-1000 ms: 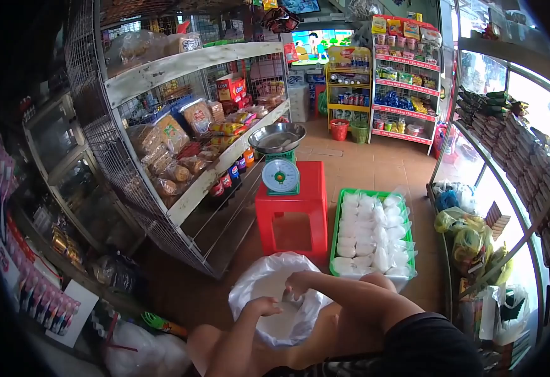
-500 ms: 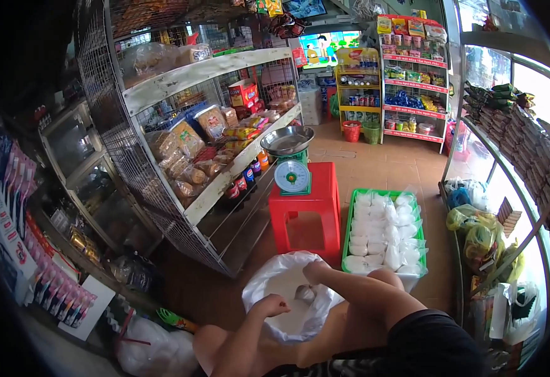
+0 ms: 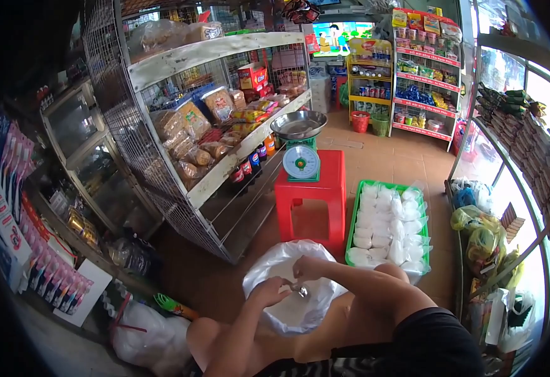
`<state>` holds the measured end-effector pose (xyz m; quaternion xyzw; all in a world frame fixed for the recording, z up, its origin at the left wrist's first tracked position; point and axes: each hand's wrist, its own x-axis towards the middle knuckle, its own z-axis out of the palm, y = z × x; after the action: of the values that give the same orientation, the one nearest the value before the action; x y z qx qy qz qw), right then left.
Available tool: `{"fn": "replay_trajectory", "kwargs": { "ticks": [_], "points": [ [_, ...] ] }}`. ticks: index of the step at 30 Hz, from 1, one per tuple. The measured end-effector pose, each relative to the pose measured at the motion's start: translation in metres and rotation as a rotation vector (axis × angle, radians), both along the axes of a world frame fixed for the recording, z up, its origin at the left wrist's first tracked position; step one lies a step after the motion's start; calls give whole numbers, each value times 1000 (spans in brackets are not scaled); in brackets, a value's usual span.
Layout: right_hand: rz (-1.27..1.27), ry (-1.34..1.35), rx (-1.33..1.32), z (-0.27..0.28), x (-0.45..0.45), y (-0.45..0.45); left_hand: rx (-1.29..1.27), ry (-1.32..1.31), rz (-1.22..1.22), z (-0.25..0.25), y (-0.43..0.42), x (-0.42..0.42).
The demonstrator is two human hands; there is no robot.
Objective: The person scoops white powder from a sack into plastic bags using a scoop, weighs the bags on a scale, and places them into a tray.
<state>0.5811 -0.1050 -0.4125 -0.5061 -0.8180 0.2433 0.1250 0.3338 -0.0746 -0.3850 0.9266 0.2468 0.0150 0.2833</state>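
Note:
Between my knees stands a large white plastic sack (image 3: pixel 257 271), its mouth spread wide around a pale loose substance (image 3: pixel 286 310). Over it, my left hand (image 3: pixel 271 292) reaches in from the left with fingers bent in a pinch. My right hand (image 3: pixel 311 268) hangs just above and to the right, fingers pressed together and pointing down. What either hand pinches is too small to make out. A small shiny object (image 3: pixel 302 291) shows just below the fingertips, resting on or in the pale contents; its kind is unclear.
Ahead, a red stool (image 3: pixel 309 188) carries a dial scale (image 3: pixel 301 163) with a metal pan (image 3: pixel 299 124). To its right lies a green tray (image 3: pixel 352 242) with several filled white bags (image 3: pixel 382 217). Wire shelves (image 3: pixel 218 179) of packaged food stand left; a glass case (image 3: pixel 476 157) stands right.
My hands have come closer together over the sack, the right one shifting left and the left one opening from a tighter curl. The view has tilted and shifted slightly.

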Motion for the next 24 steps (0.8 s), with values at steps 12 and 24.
{"fn": "replay_trajectory", "kwargs": {
  "ticks": [12, 24],
  "points": [
    [-146, 238, 47, 8, -5, 0, 69, -131, 123, 24, 0, 4],
    [-240, 184, 13, -8, -12, -2, 67, -91, 100, 8, 2, -1]
  ]
}}
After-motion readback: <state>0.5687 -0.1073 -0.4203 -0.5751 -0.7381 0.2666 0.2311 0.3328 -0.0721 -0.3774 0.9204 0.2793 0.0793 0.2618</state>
